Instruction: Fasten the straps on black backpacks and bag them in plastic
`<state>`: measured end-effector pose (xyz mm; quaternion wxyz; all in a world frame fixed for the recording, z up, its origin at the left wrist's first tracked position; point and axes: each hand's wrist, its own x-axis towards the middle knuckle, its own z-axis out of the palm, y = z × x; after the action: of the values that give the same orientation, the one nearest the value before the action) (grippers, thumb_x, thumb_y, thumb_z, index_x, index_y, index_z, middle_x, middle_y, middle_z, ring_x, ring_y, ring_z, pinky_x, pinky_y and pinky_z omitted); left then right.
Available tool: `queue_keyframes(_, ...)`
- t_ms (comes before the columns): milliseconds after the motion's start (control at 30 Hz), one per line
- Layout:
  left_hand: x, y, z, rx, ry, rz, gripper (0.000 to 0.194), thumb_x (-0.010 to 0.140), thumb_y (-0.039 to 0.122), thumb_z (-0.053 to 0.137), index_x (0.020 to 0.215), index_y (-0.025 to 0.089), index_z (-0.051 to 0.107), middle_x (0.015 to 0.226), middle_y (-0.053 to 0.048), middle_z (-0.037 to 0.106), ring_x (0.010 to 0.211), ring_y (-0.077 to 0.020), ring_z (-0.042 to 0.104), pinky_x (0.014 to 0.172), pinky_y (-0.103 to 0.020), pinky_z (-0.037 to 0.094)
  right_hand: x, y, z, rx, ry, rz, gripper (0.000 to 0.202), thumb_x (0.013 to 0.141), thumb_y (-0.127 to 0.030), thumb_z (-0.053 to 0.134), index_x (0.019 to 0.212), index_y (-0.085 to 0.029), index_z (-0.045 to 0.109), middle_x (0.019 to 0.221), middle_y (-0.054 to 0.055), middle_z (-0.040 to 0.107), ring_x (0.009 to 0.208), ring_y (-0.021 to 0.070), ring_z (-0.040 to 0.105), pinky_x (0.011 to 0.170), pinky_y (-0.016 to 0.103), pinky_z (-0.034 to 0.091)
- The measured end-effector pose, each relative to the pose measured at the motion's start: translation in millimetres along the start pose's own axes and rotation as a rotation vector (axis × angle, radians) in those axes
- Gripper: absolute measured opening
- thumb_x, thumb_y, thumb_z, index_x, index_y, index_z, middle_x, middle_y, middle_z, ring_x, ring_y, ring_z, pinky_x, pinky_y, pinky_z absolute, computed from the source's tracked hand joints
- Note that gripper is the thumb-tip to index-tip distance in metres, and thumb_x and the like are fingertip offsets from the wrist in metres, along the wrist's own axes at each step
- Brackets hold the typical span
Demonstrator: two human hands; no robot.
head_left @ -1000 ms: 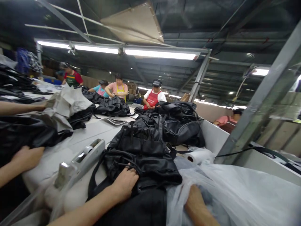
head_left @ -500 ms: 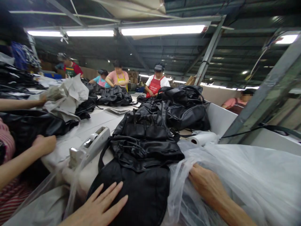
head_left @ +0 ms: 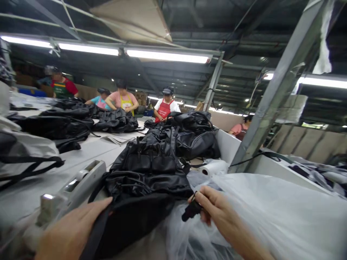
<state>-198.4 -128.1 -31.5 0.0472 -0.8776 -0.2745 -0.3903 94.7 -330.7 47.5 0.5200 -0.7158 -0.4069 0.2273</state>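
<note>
A black backpack (head_left: pixel 151 180) with two front pockets lies in front of me on the table, its smooth panel (head_left: pixel 135 220) toward me. My left hand (head_left: pixel 73 227), blurred, grips the panel's left edge, which is raised; part of the fingers is hidden. My right hand (head_left: pixel 214 206) is closed on a small black piece (head_left: pixel 191 210) with a thin loop, too blurred to name more exactly. It hovers right of the backpack, above clear plastic film (head_left: pixel 179 231).
A white tape dispenser (head_left: pixel 73 187) stands left of the backpack. More black bags (head_left: pixel 193 137) are piled behind it. A white roll (head_left: pixel 215 168) lies at the right, near a low white partition (head_left: pixel 230 144) and metal post (head_left: pixel 260 108). Co-workers (head_left: pixel 166 106) stand beyond the table.
My left hand has gone from lying flat on the panel to its left edge, now lifted. My right hand let go of the plastic film and holds the small black piece. The neighbour's hands left view.
</note>
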Motion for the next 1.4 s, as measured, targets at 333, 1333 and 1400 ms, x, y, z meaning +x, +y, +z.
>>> queue_keyframes(333, 137, 49, 28.5, -0.382, -0.253, -0.444, 0.024, 0.093, 0.030, 0.041, 0.087, 0.023, 0.063, 0.095, -0.009, 0.074, 0.096, -0.0290, 0.067, 0.080, -0.035, 0.041, 87, -23, 59, 0.583, -0.335, 0.025, 0.047, 0.055, -0.040, 0.089, 0.082, -0.019, 0.057, 0.067, -0.007, 0.057, 0.057, 0.0089, 0.059, 0.041, 0.014, 0.038)
queue_keyframes(1333, 198, 53, 108.7, -1.481, -0.645, -0.476, 0.037, 0.072, 0.048, 0.074, 0.067, 0.015, 0.057, 0.059, -0.001, 0.062, 0.057, -0.0121, 0.051, 0.062, -0.024, 0.038, 152, 51, 68, 1.045, -0.033, 0.075, 0.049, 0.047, -0.047, 0.094, 0.079, -0.019, 0.070, 0.064, -0.002, 0.065, 0.055, 0.0091, 0.055, 0.047, 0.017, 0.038)
queue_keyframes(1400, 195, 55, 110.8, -1.468, -0.643, -0.504, 0.039, 0.072, 0.050, 0.073, 0.067, 0.016, 0.056, 0.057, -0.001, 0.063, 0.055, -0.0116, 0.050, 0.060, -0.023, 0.037, 150, 49, 66, 1.091, -0.030, 0.051, 0.046, 0.049, -0.044, 0.095, 0.080, -0.021, 0.071, 0.069, -0.002, 0.068, 0.060, 0.0103, 0.058, 0.052, 0.018, 0.043)
